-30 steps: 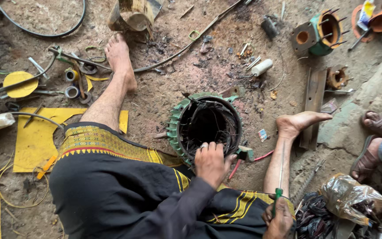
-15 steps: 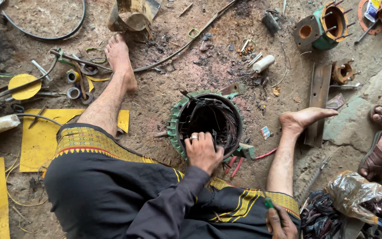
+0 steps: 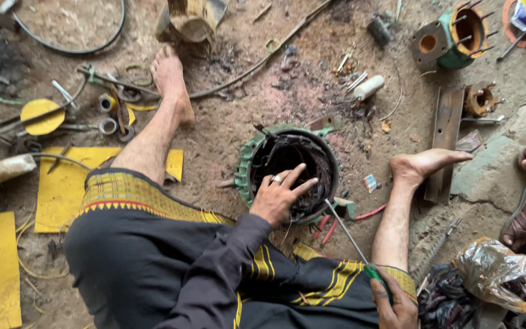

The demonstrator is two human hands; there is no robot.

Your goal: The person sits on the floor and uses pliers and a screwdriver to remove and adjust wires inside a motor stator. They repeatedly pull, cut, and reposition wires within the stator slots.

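Left hand (image 3: 278, 198): it rests on the rim of the stator (image 3: 287, 173), fingers spread open, tips reaching into the dark windings.
Right hand (image 3: 394, 301): fingers closed around the green handle of a screwdriver (image 3: 351, 240); the thin shaft points up toward the stator.
Stator: it stands on the dirt floor (image 3: 263, 97) between the two bare legs, open side up.
Risk: the shaft may slip on the windings and hit the spread fingers, as they lie just beside the tip.
Risk: the stator may tilt on the uneven floor.
Packages: a crumpled clear plastic bag (image 3: 494, 271) at lower right; a small flat packet (image 3: 370, 183) near the right foot; yellow sheets (image 3: 62, 189) at left.
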